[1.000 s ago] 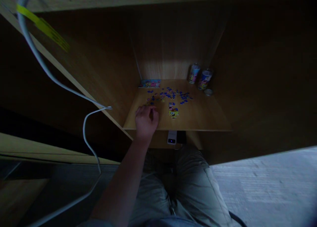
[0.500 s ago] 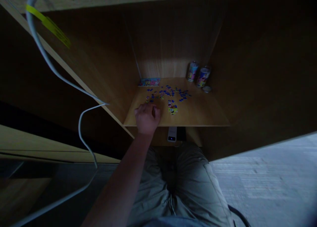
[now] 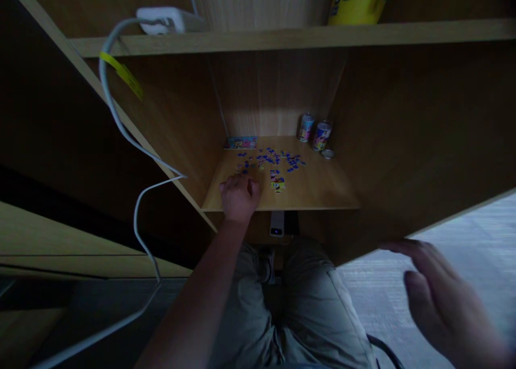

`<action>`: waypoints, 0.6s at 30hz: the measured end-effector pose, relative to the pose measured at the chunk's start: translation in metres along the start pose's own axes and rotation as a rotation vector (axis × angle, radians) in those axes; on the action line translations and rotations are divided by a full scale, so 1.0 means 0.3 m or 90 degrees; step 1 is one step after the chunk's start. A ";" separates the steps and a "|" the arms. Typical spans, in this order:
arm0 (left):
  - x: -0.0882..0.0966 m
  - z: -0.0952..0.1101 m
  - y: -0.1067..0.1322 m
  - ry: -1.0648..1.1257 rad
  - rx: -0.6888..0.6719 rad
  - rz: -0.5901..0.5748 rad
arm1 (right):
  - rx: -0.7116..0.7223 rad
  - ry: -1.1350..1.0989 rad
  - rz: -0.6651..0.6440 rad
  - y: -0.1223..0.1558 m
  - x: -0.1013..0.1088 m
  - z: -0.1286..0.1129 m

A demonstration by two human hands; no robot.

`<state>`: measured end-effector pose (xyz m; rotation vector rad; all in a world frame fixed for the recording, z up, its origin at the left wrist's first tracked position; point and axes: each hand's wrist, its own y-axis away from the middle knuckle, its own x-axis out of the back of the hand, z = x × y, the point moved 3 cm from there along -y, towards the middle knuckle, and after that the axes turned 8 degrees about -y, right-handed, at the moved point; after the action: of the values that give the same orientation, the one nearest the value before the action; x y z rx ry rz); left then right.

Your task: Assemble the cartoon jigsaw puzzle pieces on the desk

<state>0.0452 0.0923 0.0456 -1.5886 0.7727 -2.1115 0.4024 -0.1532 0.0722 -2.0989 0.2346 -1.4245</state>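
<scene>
a person's left hand (image 3: 239, 197) rests knuckles-up on the wooden tabletop (image 3: 322, 189), fingers curled at the near edge of the scattered blue puzzle pieces (image 3: 269, 158); whether they pinch a piece cannot be told; a small joined patch (image 3: 277, 184) lies just beside the hand; the right hand (image 3: 443, 299), blurred, hangs spread and empty low at the right; two printed tins (image 3: 321, 136) stand at the back

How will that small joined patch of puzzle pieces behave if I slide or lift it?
The joined patch looks thin and flat on the wooden desk, so it should slide easily. Lifted by one edge, its few interlocked pieces would probably sag or split. Likely very light.
</scene>
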 end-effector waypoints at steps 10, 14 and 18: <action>0.009 -0.003 -0.008 -0.004 -0.007 -0.026 | 0.111 0.258 0.159 0.061 -0.153 0.149; 0.014 -0.012 -0.007 0.009 -0.005 -0.026 | 0.068 0.266 0.206 -0.070 -0.197 0.138; 0.023 -0.014 -0.003 0.031 -0.014 -0.018 | 0.097 0.332 0.267 -0.153 -0.267 0.129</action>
<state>0.0394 0.0897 0.0504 -1.5734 0.7971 -2.1764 0.3960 -0.0656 0.0245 -1.4153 0.7000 -1.6307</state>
